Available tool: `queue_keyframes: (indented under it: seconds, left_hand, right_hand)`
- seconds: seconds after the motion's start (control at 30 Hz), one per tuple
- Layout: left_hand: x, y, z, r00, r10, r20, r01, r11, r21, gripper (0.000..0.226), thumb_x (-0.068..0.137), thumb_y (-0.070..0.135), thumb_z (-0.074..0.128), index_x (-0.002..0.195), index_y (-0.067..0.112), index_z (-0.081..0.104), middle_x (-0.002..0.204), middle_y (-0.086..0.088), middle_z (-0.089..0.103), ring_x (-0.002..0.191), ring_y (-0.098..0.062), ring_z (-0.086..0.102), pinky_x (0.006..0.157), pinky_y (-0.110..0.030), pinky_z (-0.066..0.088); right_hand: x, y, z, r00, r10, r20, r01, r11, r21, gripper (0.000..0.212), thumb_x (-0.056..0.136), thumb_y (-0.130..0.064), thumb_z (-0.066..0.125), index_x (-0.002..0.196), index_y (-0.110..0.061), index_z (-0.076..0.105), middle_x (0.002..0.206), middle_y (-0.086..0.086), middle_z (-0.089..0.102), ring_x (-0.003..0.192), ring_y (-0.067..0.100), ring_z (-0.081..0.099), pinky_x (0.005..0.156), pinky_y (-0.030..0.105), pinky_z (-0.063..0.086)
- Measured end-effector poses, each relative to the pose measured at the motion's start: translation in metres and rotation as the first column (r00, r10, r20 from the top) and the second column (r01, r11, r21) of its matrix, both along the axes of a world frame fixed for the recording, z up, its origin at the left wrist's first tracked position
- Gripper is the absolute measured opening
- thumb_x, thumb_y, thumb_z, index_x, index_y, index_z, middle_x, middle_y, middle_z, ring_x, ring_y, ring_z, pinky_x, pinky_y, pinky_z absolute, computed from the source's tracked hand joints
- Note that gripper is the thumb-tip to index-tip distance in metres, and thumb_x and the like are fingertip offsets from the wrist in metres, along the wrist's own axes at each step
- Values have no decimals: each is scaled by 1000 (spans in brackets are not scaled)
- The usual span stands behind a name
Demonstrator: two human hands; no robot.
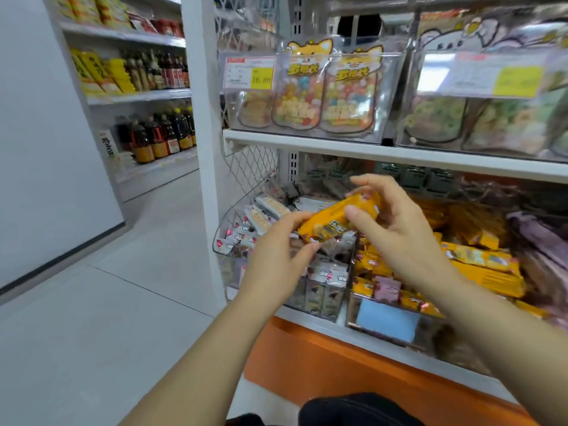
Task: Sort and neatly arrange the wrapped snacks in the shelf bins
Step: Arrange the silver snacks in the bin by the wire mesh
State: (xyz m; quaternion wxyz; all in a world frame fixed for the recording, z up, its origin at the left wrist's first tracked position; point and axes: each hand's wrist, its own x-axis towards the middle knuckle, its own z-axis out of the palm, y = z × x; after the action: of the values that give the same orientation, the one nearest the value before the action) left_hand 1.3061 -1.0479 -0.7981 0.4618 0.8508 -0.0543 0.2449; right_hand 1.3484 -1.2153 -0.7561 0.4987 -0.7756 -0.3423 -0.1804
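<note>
Store shelving (pixel 384 155) filled the background; both hands, left hand (pixel 273 256) and right hand (pixel 396 235), gripped one yellow snack packet (pixel 335 218) above clear bins (pixel 353 265), its long axis rising rightward toward the shelf.

This is looking like a shop that is selling food. Long white shelves (pixel 384 152) are holding clear bins (pixel 310 96) full of candy bags, and a price tag (pixel 249 72) with yellow on it is hanging on the front of one bin. Lower down, more bins are holding lots of small wrapped snacks (pixel 479 259). Across the aisle, another shelf is showing rows of dark bottles (pixel 156 136) and yellow packets (pixel 101 72). The floor (pixel 92 302) is shining pale and smooth.
</note>
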Motion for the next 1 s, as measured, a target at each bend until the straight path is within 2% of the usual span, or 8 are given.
queue_keyframes:
  seconds: [0.13, 0.23, 0.33, 0.47, 0.63, 0.8, 0.93, 1.0]
  left_hand:
    - [11, -34, 9, 1000, -27, -7, 27, 999, 29, 38, 90, 22, 61, 125, 33, 50, 110, 16, 57, 93, -3, 59, 75, -19, 48]
    - [21, -61, 13, 997, -73, -25, 74, 997, 36, 39, 92, 20, 59, 128, 31, 50, 119, 12, 55, 98, -2, 56, 76, -15, 47]
    - [32, -83, 7, 995, -100, -25, 103, 975, 198, 37, 89, 22, 62, 125, 27, 55, 127, 9, 48, 113, -6, 48, 97, -28, 43]
    - [35, -92, -3, 991, -80, -105, 120, 877, 465, 28, 84, 37, 66, 112, 31, 64, 141, 9, 37, 133, -14, 27, 112, -36, 23]
    - [38, -81, -12, 988, -28, -154, 120, 771, 625, 22, 84, 51, 60, 100, 38, 68, 142, 14, 35, 140, -11, 9, 114, -41, 7]
    - [43, -80, -23, 990, -130, -50, 135, 804, 579, 15, 88, 42, 59, 82, 29, 66, 123, 14, 50, 135, -9, 22, 114, -40, 12]
    - [45, -77, -13, 973, -167, 156, 93, 913, 397, 28, 87, 45, 47, 82, 23, 64, 100, 11, 58, 106, -9, 48, 98, -31, 32]
    - [43, -75, 1, 969, -145, 199, 77, 947, 312, 22, 89, 40, 49, 82, 24, 62, 97, 12, 56, 98, -8, 53, 90, -31, 41]
  right_hand:
    - [1, -46, 2, 977, -116, 178, 154, 964, -217, 25, 78, -24, 72, 91, -35, 55, 89, -16, 56, 81, 0, 53, 69, 9, 39]
    - [2, -78, -3, 949, -266, 167, 302, 921, -245, 23, 76, -31, 73, 85, -36, 52, 86, -20, 53, 78, 4, 51, 66, 19, 39]
    - [6, -104, -14, 910, -395, 129, 415, 869, -270, 22, 75, -36, 72, 85, -34, 52, 84, -7, 50, 73, 9, 48, 63, 27, 36]
    - [9, -122, -30, 889, -421, 178, 456, 785, -419, 21, 76, -35, 72, 86, -29, 54, 77, -9, 46, 77, 13, 44, 64, 29, 36]
    - [13, -131, -42, 907, -333, 256, 417, 639, -647, 22, 77, -44, 69, 81, -34, 50, 78, -18, 52, 83, 14, 50, 72, 30, 26]
    - [16, -130, -43, 916, -320, 242, 398, 654, -643, 18, 82, -46, 63, 92, -32, 57, 92, -18, 53, 89, 8, 44, 82, 29, 29]
    - [15, -127, -43, 916, -311, 253, 400, 687, -607, 25, 82, -46, 62, 101, -29, 64, 98, -16, 57, 90, 7, 43, 80, 28, 28]
    - [12, -121, -39, 927, -304, 220, 375, 715, -590, 29, 83, -46, 61, 108, -30, 63, 104, -15, 60, 96, 9, 48, 84, 29, 32]
